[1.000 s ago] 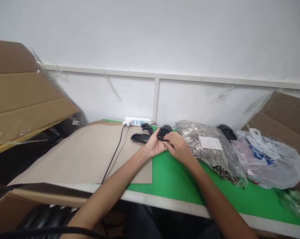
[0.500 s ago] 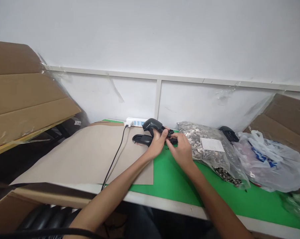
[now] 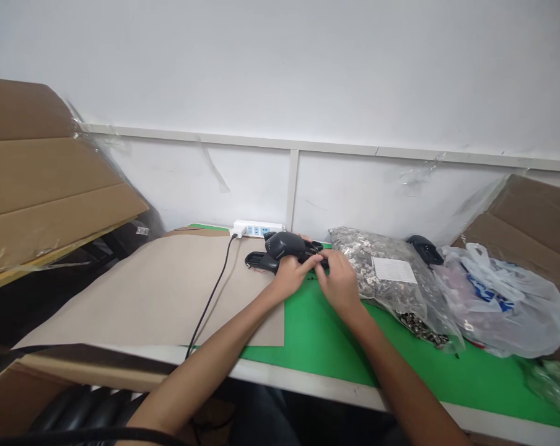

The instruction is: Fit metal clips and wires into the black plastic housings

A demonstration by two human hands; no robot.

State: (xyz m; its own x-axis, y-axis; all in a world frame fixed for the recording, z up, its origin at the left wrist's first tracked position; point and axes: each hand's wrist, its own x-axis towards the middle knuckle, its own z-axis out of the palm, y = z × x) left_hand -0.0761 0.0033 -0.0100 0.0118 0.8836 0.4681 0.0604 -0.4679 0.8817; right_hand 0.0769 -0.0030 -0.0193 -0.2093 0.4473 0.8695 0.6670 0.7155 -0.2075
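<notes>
My left hand (image 3: pixel 292 277) is wrapped round a black handheld device with a rounded head (image 3: pixel 284 244), holding it above the table. Its thumb reaches toward the device's right end. There, the thumb and fingers of my right hand (image 3: pixel 339 279) are pinched together; what lies between them is too small and covered to make out. Just behind and below the device lies a second black piece, a hollow elongated housing (image 3: pixel 261 261), with a thin reddish wire at its edge. Small dark bits (image 3: pixel 312 278) rest on the green surface under my hands.
A white power strip (image 3: pixel 261 230) with a plugged-in black cord (image 3: pixel 215 282) stands by the wall. Brown cardboard (image 3: pixel 145 297) covers the left of the green table (image 3: pixel 317 334). Rightward are a clear bag of small metal parts (image 3: pixel 363 254), a black shell (image 3: pixel 424 250) and a white plastic bag (image 3: pixel 526 316).
The device has been lowered and turned, so its rounded head now shows its side lettering. My left thumb has shifted toward my right fingertips. The right hand stays nearly in place.
</notes>
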